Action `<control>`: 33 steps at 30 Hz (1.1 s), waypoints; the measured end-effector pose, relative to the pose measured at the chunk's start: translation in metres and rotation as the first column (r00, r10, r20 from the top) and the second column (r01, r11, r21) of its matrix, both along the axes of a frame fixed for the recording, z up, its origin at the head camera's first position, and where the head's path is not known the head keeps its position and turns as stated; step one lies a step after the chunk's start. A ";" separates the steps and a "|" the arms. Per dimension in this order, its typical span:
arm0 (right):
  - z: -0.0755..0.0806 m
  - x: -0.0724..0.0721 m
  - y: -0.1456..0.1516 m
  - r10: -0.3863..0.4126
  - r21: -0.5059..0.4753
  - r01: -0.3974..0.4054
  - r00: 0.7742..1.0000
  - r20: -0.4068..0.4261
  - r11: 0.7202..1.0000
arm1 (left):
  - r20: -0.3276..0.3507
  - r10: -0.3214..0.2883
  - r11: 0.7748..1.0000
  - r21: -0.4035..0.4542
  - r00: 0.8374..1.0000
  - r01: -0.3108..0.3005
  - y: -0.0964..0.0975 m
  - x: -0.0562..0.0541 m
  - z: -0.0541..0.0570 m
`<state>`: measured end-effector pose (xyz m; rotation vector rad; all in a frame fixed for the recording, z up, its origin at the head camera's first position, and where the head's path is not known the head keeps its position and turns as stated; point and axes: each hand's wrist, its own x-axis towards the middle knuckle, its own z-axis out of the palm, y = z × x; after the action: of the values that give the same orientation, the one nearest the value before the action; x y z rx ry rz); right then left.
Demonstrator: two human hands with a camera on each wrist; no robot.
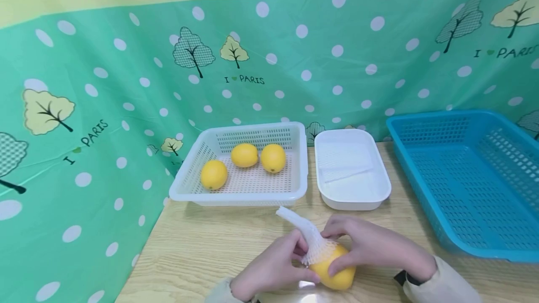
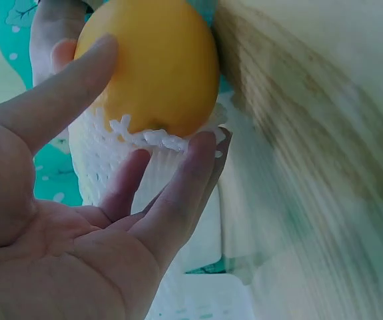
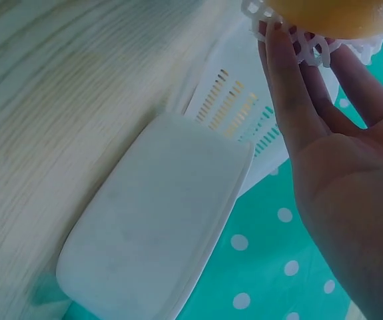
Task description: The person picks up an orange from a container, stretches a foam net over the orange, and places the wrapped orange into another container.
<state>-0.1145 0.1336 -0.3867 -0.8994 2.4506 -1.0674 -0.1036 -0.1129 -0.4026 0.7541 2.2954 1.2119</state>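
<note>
A yellow lemon is held just over the table's front part, its upper end inside a white foam net sleeve whose narrow tail points up and left. My left hand holds it from the left, thumb on the bare skin and fingers at the net's edge. From the right, my right hand grips the same fruit, its thumb on the peel and its fingers at the net. The left wrist view shows the lemon's bare end above the net's open rim. In the right wrist view, fingertips touch the mesh.
Behind the hands stands a white basket with three lemons. To its right, a white tub contains flat white foam netting. A large blue basket takes up the right side. A green dotted curtain hangs behind.
</note>
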 end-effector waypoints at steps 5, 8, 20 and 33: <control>0.001 -0.001 0.001 -0.030 0.025 0.030 0.999 0.014 0.999 | 0.025 0.025 1.000 -0.011 0.999 -0.024 0.000 0.001 0.000; 0.001 -0.001 0.001 -0.047 0.037 0.046 0.999 0.026 0.998 | 0.034 0.039 0.999 -0.018 0.999 -0.038 0.000 0.001 0.000; -0.001 -0.004 0.000 -0.040 0.049 0.035 0.994 0.107 0.998 | 0.043 0.030 0.998 0.050 0.999 -0.032 0.004 -0.001 -0.006; -0.003 -0.002 -0.001 -0.082 -0.059 0.091 0.987 0.140 0.994 | -0.255 0.148 0.987 -0.025 0.956 -0.159 0.010 -0.001 -0.004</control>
<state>-0.1166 0.1322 -0.3894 -0.7178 2.3724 -1.2040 -0.1046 -0.1031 -0.4061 0.7641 2.6240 1.1829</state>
